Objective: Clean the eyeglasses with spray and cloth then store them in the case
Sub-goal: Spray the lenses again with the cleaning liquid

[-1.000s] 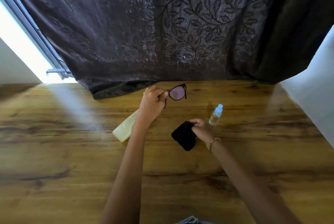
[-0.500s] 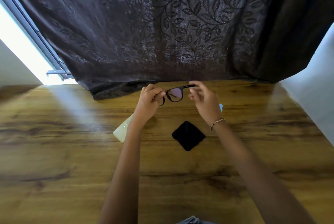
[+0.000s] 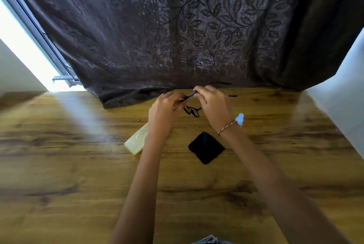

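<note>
1. Two hands hold the black-framed eyeglasses point(image 3: 192, 111) above the far side of a glossy wood-grain table point(image 3: 78, 165). Behind them hangs a dark brown curtain point(image 3: 197, 27) embossed with leafy vines.
2. The left hand point(image 3: 164, 110) curls its fingers round one end of the frame. The right hand point(image 3: 212, 104) pinches a thin, straight temple arm between thumb and fingertips. The lenses hang blurred between the hands, so the frame appears part-unfolded, though the view is too soft to be sure.
3. A square black cloth point(image 3: 206, 147), matte and soft, lies flat on the table just below the hands, one corner pointing toward the person.
4. A long, pale yellow case point(image 3: 136, 139) with rounded corners lies on the table, its far end hidden behind the left wrist.
5. A small spray bottle point(image 3: 240, 118) with a light blue cap stands beside the right wrist, mostly hidden by it. A beaded bracelet point(image 3: 226, 127) circles that wrist.
</note>
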The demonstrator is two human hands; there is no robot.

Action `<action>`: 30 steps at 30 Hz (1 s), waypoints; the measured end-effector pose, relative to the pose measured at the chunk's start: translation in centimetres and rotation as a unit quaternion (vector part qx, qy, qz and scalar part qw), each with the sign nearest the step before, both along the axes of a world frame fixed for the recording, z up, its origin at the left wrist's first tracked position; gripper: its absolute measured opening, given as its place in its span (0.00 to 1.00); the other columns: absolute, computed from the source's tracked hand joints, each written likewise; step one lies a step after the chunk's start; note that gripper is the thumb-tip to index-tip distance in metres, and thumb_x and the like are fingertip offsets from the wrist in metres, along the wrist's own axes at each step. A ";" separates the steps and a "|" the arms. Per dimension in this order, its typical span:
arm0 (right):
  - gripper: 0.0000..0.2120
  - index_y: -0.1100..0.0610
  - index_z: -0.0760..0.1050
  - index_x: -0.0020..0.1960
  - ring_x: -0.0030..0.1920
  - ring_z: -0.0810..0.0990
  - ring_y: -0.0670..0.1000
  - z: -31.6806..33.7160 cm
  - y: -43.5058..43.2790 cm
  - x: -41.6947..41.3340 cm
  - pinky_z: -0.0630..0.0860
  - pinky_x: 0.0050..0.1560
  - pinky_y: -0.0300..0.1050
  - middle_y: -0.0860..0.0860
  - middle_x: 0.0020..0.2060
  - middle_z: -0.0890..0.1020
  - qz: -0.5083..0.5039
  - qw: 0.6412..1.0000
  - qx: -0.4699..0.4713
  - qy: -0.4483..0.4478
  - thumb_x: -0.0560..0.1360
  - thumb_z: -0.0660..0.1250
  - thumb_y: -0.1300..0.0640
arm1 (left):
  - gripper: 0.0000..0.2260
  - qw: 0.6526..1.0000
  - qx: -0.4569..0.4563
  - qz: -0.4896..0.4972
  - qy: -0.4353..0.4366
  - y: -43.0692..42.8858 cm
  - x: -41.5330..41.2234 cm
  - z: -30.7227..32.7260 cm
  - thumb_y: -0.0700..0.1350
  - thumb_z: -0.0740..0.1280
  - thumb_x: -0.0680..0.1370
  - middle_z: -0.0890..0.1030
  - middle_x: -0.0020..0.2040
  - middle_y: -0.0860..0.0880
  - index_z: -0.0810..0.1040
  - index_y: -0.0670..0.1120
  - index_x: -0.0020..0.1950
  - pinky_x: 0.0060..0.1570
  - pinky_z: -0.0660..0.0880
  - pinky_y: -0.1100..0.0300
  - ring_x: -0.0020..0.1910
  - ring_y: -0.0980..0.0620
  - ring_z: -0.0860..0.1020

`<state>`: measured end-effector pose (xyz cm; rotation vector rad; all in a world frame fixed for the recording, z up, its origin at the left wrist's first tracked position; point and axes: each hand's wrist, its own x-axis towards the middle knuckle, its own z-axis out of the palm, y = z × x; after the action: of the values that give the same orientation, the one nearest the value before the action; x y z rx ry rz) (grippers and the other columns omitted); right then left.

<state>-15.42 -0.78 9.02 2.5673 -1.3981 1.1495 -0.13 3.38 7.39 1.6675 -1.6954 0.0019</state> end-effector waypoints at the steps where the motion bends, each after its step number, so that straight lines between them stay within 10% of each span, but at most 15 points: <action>1: 0.07 0.60 0.81 0.51 0.36 0.80 0.58 0.0 0.2 0.2 0.76 0.31 0.50 0.56 0.38 0.81 0.004 1.000 -0.010 0.005 0.77 0.66 0.60 | 0.09 1.000 0.002 0.016 -0.009 -0.1 -0.1 -0.1 0.52 0.69 0.75 0.81 0.43 0.52 0.82 0.50 0.52 0.32 0.71 0.60 0.37 0.54 0.76; 8: 0.23 0.59 0.66 0.72 0.46 0.83 0.52 -0.5 0.7 -0.2 0.81 0.42 0.45 0.56 0.55 0.80 0.058 0.997 -0.029 -0.050 0.78 0.65 0.62 | 0.09 0.995 -0.004 0.059 0.079 -0.8 -0.2 -0.6 0.45 0.68 0.77 0.83 0.45 0.44 0.82 0.42 0.53 0.38 0.72 0.59 0.39 0.48 0.79; 16: 0.25 0.57 0.64 0.67 0.55 0.70 0.44 -6.2 1.3 -7.6 0.66 0.55 0.37 0.54 0.56 0.74 -0.126 0.981 0.024 -0.146 0.75 0.69 0.53 | 0.10 0.973 -0.001 0.114 0.202 -1.2 0.5 -2.6 0.46 0.66 0.78 0.81 0.37 0.47 0.81 0.39 0.47 0.36 0.70 0.56 0.35 0.50 0.75; 21: 0.28 0.56 0.63 0.70 0.57 0.70 0.44 -10.5 2.3 -9.8 0.74 0.60 0.53 0.53 0.61 0.73 -0.136 0.971 0.144 -0.134 0.74 0.70 0.56 | 0.08 0.963 0.014 0.106 0.247 -1.6 -0.4 -3.5 0.44 0.67 0.78 0.83 0.41 0.46 0.82 0.40 0.49 0.41 0.73 0.54 0.39 0.49 0.78; 26: 0.26 0.50 0.62 0.69 0.45 0.79 0.44 -11.0 2.0 -9.8 0.81 0.48 0.49 0.47 0.49 0.77 -0.126 0.957 0.196 -0.172 0.75 0.69 0.59 | 0.10 0.958 0.033 0.102 0.266 -1.6 -1.0 -4.1 0.45 0.68 0.77 0.84 0.44 0.45 0.82 0.39 0.52 0.43 0.75 0.57 0.40 0.52 0.78; 30: 0.26 0.41 0.62 0.61 0.49 0.82 0.41 -8.7 2.3 -9.5 0.79 0.45 0.34 0.52 0.54 0.82 -0.014 0.870 0.316 -0.379 0.73 0.71 0.58 | 0.09 0.949 0.037 0.100 0.296 -1.2 -1.1 -4.5 0.43 0.68 0.77 0.84 0.46 0.45 0.81 0.39 0.54 0.46 0.79 0.50 0.42 0.48 0.82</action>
<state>-24.89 1.49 0.34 2.5048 -2.2742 2.1548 -1.18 2.13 2.93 1.6698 -1.0827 -0.4283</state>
